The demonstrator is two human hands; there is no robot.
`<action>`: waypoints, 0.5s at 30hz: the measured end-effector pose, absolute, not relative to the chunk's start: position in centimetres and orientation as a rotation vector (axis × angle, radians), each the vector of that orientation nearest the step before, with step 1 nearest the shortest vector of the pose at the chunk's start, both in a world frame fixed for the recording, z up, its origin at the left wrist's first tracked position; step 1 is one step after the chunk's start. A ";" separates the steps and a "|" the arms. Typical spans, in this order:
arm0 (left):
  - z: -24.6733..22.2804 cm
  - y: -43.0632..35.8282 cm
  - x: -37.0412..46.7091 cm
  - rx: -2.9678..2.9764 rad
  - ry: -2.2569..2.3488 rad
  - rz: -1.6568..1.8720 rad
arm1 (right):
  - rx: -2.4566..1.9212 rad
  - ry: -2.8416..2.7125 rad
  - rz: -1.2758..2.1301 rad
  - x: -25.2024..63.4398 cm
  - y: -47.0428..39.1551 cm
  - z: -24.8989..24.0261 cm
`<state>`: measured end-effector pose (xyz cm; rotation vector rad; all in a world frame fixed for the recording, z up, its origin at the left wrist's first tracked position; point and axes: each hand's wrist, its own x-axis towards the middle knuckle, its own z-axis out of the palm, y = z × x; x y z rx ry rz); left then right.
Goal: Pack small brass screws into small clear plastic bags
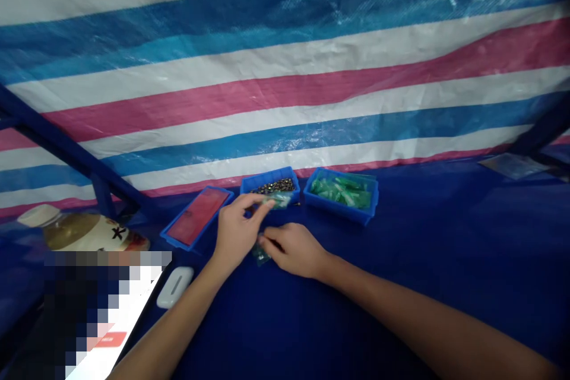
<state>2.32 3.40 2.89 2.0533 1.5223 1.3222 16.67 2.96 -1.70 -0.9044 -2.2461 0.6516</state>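
Note:
My left hand point(240, 225) pinches a small clear plastic bag point(281, 199) with a greenish tint, held just over the front of a blue bin of small metal parts point(281, 185). Lower and to the right, my right hand point(296, 249) has its fingers curled and its thumb and forefinger closed on a second small plastic bag point(261, 255), close to the table. What these bags contain is too small to make out. A blue bin of green plastic bags point(341, 190) stands to the right of the metal parts.
To the left lies a blue bin with a red inside point(198, 217). Nearer me are a white case point(175, 287), a lit screen point(133, 309) partly blurred out, and a bottle point(84, 230) on its side. A striped sheet point(285, 89) hangs behind the blue table point(423, 249).

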 end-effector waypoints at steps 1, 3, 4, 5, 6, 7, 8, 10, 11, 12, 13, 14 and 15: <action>3.4 3.8 3.1 2.183 1.442 1.263 | -0.891 -2.295 0.613 16.6 2.9 -1.9; 4.4 4.5 4.9 2.425 1.266 1.184 | -0.877 -2.317 0.603 16.5 3.0 -2.2; 4.8 4.9 5.8 2.527 1.192 1.170 | -0.866 -2.300 0.622 16.6 3.1 -2.4; 5.2 5.2 6.6 2.622 1.132 1.151 | -0.850 -2.272 0.646 16.6 3.2 -2.5; 5.5 5.5 7.4 2.719 1.079 1.113 | -0.829 -2.238 0.668 16.7 3.3 -2.7; 5.7 5.8 8.1 2.820 1.031 1.051 | -0.801 -2.211 0.686 16.8 3.3 -2.8; 5.9 6.1 8.8 2.920 0.994 0.969 | -0.773 -2.193 0.699 16.9 3.3 -2.9; 6.1 6.5 9.9 3.083 0.960 0.801 | -0.718 -2.165 0.737 17.1 3.3 -3.1; 6.2 6.6 10.4 3.133 0.969 0.744 | -0.702 -2.135 0.778 17.1 3.2 -3.2; 6.3 6.7 11.0 3.164 0.984 0.717 | -0.694 -2.090 0.833 17.1 3.1 -3.3; 6.4 6.7 11.5 3.181 0.997 0.710 | -0.694 -2.035 0.895 17.1 3.1 -3.4; 6.3 6.8 12.0 3.199 0.982 0.690 | -0.704 -1.967 0.960 17.1 3.1 -3.4; 6.3 6.9 12.6 3.222 0.965 0.681 | -0.713 -1.913 1.012 17.0 3.1 -3.5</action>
